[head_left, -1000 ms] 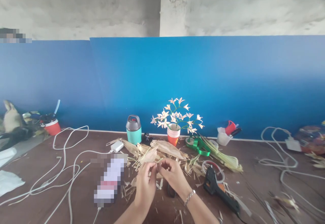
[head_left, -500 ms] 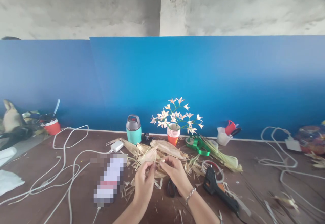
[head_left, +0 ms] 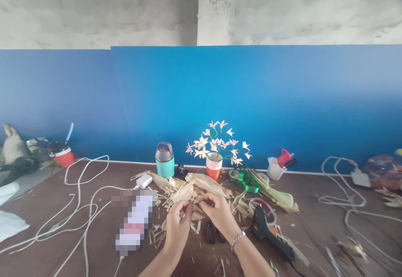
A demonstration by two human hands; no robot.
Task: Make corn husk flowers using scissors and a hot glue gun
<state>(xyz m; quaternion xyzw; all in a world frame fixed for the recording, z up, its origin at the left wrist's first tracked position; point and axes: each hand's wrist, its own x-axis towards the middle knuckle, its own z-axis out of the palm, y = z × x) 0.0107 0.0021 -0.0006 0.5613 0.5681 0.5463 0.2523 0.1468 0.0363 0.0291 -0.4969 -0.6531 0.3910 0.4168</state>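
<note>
My left hand (head_left: 177, 222) is closed, thumb and fingertips pinched together. My right hand (head_left: 220, 214), with a chain bracelet on its wrist, pinches in the same way just beside it. Whatever lies between the fingertips is too small to make out. Right behind both hands spreads a pile of dry corn husks (head_left: 209, 183), pale and papery. Under my right hand, black scissors handles (head_left: 212, 233) show, partly covered. Beyond the husks, a stack of paper cups (head_left: 214, 169) holds green-stemmed pale flowers (head_left: 220, 143).
A black glue gun (head_left: 271, 235) lies to the right, near green ribbon (head_left: 245, 179) and a bundle of pale green stalks (head_left: 276, 193). At left are a blurred-out phone-like object (head_left: 135, 222), white cables (head_left: 80, 193) and a teal flask (head_left: 165, 166). A blue partition (head_left: 220, 84) stands behind.
My right hand has shifted slightly, its fingertips a little closer to the left ones. More of the scissors handles shows beneath it. My left hand has hardly moved.
</note>
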